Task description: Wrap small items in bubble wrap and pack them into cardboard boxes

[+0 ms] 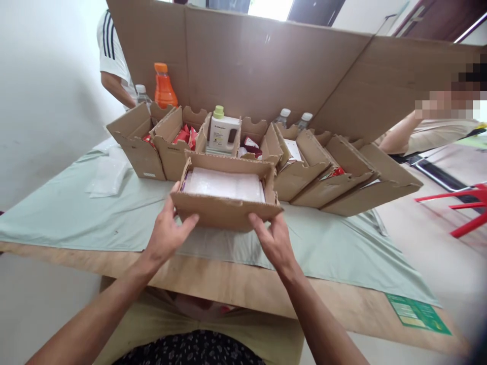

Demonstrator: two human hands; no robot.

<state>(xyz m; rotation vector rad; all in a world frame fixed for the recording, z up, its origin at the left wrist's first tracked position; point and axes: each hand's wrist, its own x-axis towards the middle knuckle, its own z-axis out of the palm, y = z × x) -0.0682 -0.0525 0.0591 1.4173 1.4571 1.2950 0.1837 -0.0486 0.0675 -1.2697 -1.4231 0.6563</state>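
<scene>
Both of my hands grip a small open cardboard box by its two lower sides, in the middle of the table. My left hand has its thumb on the front wall and its fingers at the left side. On the right, my right hand does the same, its fingers partly hidden behind the corner. Inside the box lies a stack of translucent white plastic bags or sheets. Directly behind it a white bottle with a green cap stands in another box.
Several cardboard bins stand in a row, some holding red packets. A tall cardboard panel rises behind them, near an orange bottle. Clear plastic bags lie left on the green cloth. Two people are beyond the panel.
</scene>
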